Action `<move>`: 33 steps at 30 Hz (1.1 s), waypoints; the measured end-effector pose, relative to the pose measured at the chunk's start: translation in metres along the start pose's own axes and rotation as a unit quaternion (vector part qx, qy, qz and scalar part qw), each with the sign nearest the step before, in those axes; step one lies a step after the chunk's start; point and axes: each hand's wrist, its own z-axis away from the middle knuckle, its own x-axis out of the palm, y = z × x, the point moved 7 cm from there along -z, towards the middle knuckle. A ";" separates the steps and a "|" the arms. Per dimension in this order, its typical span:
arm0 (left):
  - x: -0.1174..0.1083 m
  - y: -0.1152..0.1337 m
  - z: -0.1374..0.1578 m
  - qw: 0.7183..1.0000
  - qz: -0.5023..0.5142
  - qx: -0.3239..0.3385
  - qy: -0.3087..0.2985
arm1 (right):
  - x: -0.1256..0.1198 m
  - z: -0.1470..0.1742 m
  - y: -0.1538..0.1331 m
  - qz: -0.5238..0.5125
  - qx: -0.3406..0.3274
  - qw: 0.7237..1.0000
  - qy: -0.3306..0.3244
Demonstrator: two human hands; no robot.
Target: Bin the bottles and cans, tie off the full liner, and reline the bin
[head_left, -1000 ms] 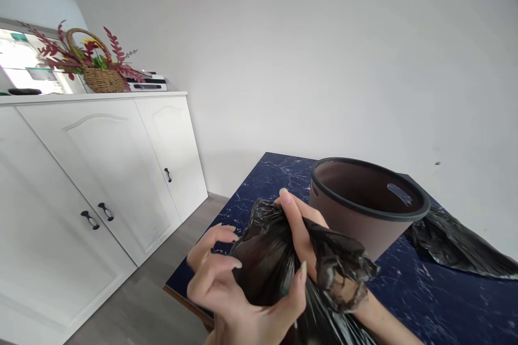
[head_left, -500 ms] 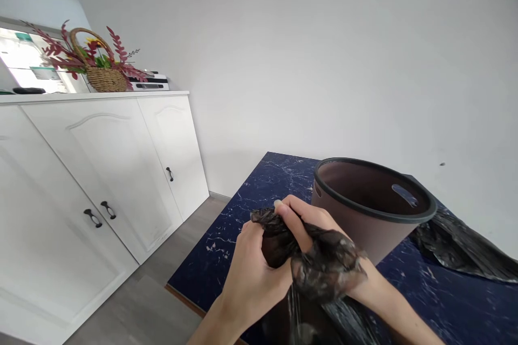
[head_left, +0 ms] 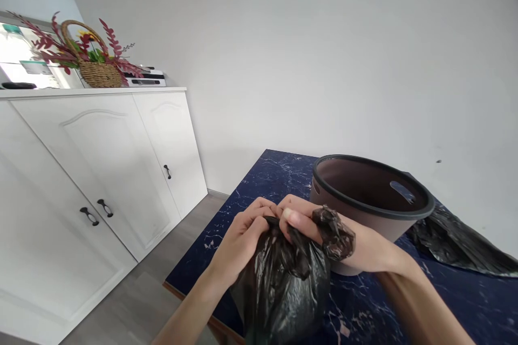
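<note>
Both the left hand (head_left: pixel 238 237) and the right hand (head_left: pixel 324 232) clench their fingers on the gathered neck of the crinkled black plastic bag (head_left: pixel 279 285), its knot seemingly unfinished, with the brown round plastic bin (head_left: pixel 364 199) unlined at two o'clock.

A crinkled black plastic rubbish bag (head_left: pixel 281 285) hangs full and bulging over the near bench edge, its gathered neck bunched at the top, a loose tail (head_left: pixel 334 233) sticking out rightward.

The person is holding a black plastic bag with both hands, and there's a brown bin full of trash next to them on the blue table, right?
Almost. Both the left hand and right hand do grip the black plastic bag, and the brown bin stands beside them on the blue table. But the head view shows the bin's inside bare, not full of trash.
</note>
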 end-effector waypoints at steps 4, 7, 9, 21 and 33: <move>-0.009 -0.013 -0.001 0.997 0.046 -0.062 0.010 | -0.001 0.005 -0.002 0.090 -0.030 0.995 -0.028; -0.016 -0.018 0.001 0.996 0.033 -0.083 0.029 | -0.006 0.004 -0.002 0.200 -0.062 0.978 0.011; -0.020 -0.015 0.003 0.996 -0.012 -0.078 0.047 | -0.008 0.001 -0.001 0.255 -0.081 0.962 0.049; -0.033 -0.019 0.000 0.990 0.007 -0.065 0.124 | 0.010 -0.014 0.008 0.527 -0.116 0.826 0.161; -0.055 0.009 -0.015 0.918 -0.324 0.208 0.092 | 0.004 0.000 0.009 0.394 -0.044 0.918 0.001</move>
